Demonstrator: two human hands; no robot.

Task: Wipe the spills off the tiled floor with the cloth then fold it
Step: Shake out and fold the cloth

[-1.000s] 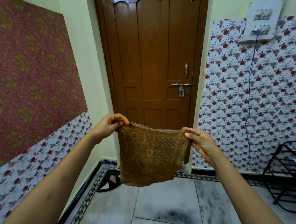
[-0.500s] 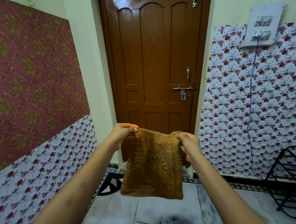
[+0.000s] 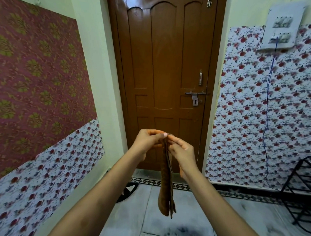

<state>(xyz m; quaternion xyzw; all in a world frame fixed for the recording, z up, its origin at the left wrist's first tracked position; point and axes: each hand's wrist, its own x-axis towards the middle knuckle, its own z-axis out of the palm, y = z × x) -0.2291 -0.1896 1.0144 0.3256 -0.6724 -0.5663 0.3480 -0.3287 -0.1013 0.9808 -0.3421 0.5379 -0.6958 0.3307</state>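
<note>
While my left hand (image 3: 146, 142) and right hand (image 3: 181, 150) pinch its top, the folded brown patterned cloth (image 3: 166, 181) hangs straight below.

We see the brown cloth (image 3: 167, 179) folded in half, layers pressed together, hanging straight down edge-on above the grey tiled floor (image 3: 195, 220), its top edge pinched.

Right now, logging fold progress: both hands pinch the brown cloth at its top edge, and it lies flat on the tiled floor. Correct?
Not quite. The head view shows the brown cloth hanging in the air above the tiled floor, not lying on it. Both hands, left and right, do pinch its top edge.
</note>
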